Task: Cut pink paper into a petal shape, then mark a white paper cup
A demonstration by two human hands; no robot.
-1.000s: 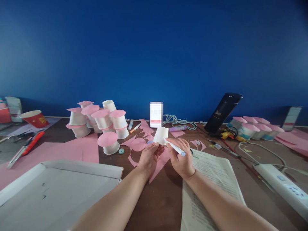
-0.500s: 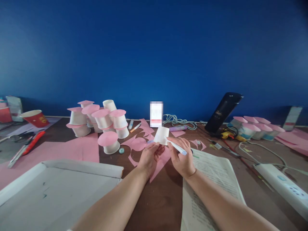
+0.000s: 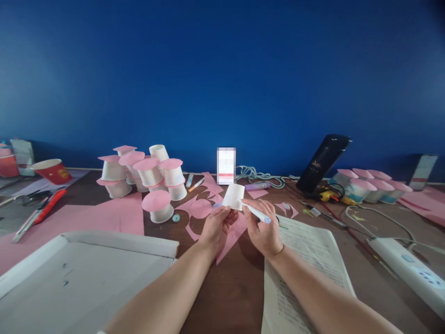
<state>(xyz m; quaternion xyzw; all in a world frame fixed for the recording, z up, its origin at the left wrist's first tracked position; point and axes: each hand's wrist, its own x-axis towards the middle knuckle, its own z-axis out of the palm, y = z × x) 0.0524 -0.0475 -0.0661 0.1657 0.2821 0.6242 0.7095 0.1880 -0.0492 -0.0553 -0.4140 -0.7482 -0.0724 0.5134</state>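
My left hand [image 3: 216, 227] is closed on a small white paper cup [image 3: 233, 195], its fingers under and along the lower side. In my right hand [image 3: 263, 227] is a white marker [image 3: 256, 211] with a pale blue end, slanting so that its tip meets the cup's right side. Whether the cup bears any marks cannot be seen. Pink paper scraps [image 3: 200, 208] lie beneath and behind my hands. To the left stand several white paper cups with pink paper discs on them, one of them [image 3: 158, 206] nearest to me.
A white box lid [image 3: 114, 273] fills the front left, beside a pink sheet [image 3: 118, 213] and a red utility knife [image 3: 50, 206]. Written paper [image 3: 309, 273] lies under my right forearm. A power strip [image 3: 410, 264], cables, a black cylinder [image 3: 323, 162] and pink-topped cups [image 3: 378, 188] occupy the right.
Hardly anything differs. The view has shifted very slightly; both hands keep the cup and the marker in nearly the same pose.
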